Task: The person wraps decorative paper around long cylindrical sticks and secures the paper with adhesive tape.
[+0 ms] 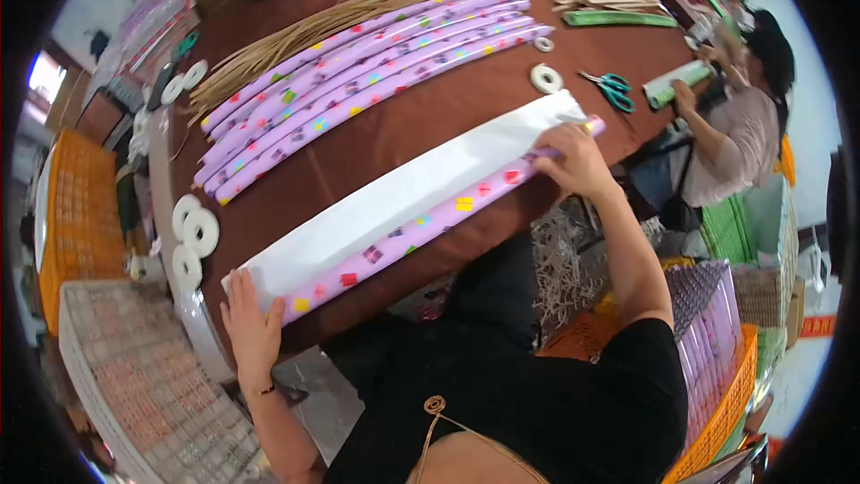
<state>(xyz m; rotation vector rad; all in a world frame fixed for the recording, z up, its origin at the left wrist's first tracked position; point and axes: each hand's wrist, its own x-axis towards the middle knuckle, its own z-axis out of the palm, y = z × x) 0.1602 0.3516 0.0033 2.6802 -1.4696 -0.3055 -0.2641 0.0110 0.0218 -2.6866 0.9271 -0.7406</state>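
A long sheet [403, 175], white on its upper face, lies across the brown table, its near edge rolled into a purple patterned tube [421, 224]. My left hand [253, 318] rests at the left end, fingers apart, fingertips on the white part and thumb by the tube's end. At the right end, my right hand [573, 159] lies over the tube with its fingers spread and bent, pressing on it. Whether anything else is under the palm is hidden. Beyond the sheet lie several finished purple rolls [358, 81].
White tape rolls [199, 231] sit at the left edge, another tape roll [546, 79] and green-handled scissors [614, 91] at the right. Brown strips [340, 13] lie behind the rolls. A co-worker [739, 130] handles a green roll [676, 82]. Baskets [134, 376] stand beside the table.
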